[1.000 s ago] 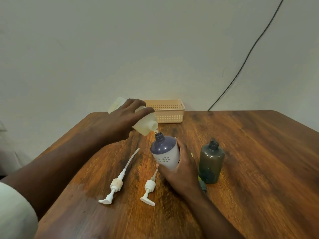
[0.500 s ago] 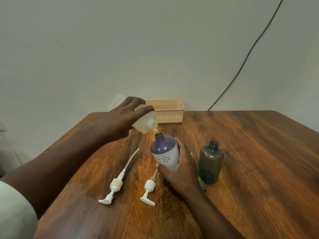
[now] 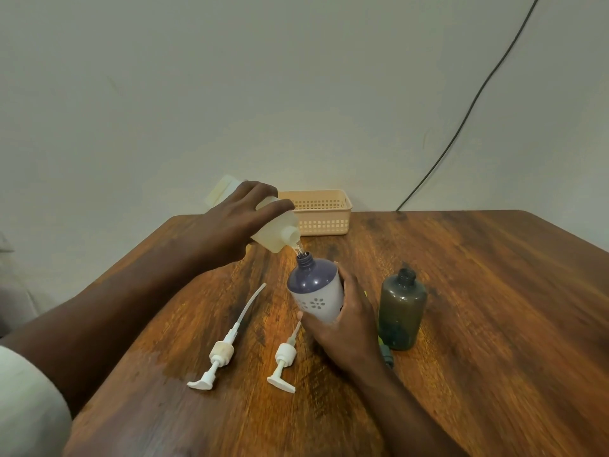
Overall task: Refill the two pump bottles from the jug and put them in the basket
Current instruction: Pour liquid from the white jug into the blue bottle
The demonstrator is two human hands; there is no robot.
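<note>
The left hand (image 3: 230, 229) wraps around a pale jug (image 3: 276, 232), tipped so liquid runs from its spout into the open neck of a purple-and-white bottle (image 3: 314, 291). The right hand (image 3: 349, 324) grips that bottle, tilted on the wooden table (image 3: 494, 308). A dark uncapped bottle (image 3: 400, 308) stands just beside it. Two white pumps (image 3: 217, 354) lie nearer the person; a peach basket (image 3: 324, 212) sits at the far edge.

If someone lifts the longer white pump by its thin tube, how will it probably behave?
The longer pump would likely hang head-down, since its bulky collar and nozzle sit at one end. Its tube already curves as it lies on the table, so it probably bends. It looks like light plastic.
</note>
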